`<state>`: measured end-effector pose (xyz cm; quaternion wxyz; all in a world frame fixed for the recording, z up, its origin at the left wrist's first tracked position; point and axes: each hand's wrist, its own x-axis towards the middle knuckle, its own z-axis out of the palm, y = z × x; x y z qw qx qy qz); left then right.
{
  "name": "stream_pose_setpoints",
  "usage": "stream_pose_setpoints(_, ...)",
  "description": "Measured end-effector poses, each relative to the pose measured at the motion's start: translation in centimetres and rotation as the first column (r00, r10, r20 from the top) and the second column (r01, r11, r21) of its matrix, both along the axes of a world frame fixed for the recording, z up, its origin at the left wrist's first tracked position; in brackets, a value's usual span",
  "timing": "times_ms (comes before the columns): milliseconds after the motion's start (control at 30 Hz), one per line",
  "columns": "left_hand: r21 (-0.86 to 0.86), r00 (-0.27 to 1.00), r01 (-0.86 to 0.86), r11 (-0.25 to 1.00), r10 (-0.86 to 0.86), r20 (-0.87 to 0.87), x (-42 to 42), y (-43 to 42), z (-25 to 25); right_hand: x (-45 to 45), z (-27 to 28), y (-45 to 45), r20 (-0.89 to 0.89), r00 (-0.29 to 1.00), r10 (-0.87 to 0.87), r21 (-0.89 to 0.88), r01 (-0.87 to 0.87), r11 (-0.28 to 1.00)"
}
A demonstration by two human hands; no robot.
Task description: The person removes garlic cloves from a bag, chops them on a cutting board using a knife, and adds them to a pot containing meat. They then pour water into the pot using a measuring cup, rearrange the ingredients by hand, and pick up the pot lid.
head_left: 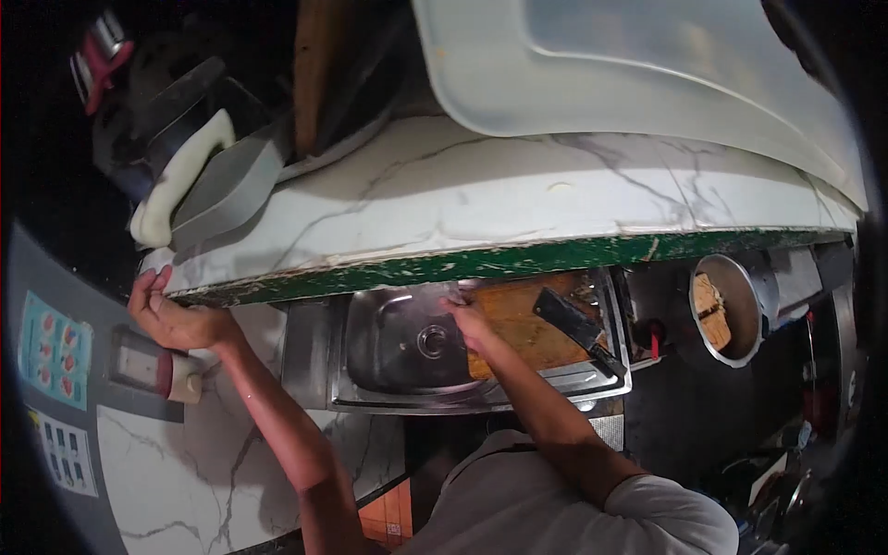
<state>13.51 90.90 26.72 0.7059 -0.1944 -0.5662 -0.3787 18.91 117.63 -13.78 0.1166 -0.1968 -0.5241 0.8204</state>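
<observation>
Pot [739, 289] held tan chunks [711, 313]. Board [511, 310], orange-brown, stained, lay across sink [388, 342]. Left hand [180, 319]: fingers half-open near shelf [416, 190]; right hand [467, 319]: could not tell.

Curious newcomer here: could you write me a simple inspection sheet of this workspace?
Surface: marble-patterned shelf, its green edge scuffed.
Job's things: metal sink with a wooden board over its right part; dark cleaver lying on the board.
Clutter: large translucent tub and grey container on the shelf.
Hands: left hand by the shelf's left end, contact unclear; right hand above the sink, at the board's left side, grip unclear.
Cables: nothing seen.
Surroundings: posters at left; pot with tan contents at right.
</observation>
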Motion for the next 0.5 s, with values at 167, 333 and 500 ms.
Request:
stream_pose_setpoints(167, 0.065, 0.996, 0.082, 0.994, -0.084, 0.024, 0.7, 1.1, 0.2, -0.2, 0.1, 0.2, 0.066, 0.998, -0.002, -0.107, 0.009, 0.994)
stream_pose_setpoints(333, 0.057, 0.996, 0.092, 0.994, -0.093, 0.014, 0.4, 0.8, 0.1, 0.3, 1.6, 0.3, 0.041, 0.999, -0.019, -0.182, 0.027, 0.983)
stream_pose_setpoints(500, 0.057, 0.999, 0.036, 0.998, -0.038, 0.031, 0.6, 0.9, 0.2, 0.8, 2.1, 1.1, 0.048, 0.999, 0.012, -0.031, -0.011, 0.999)
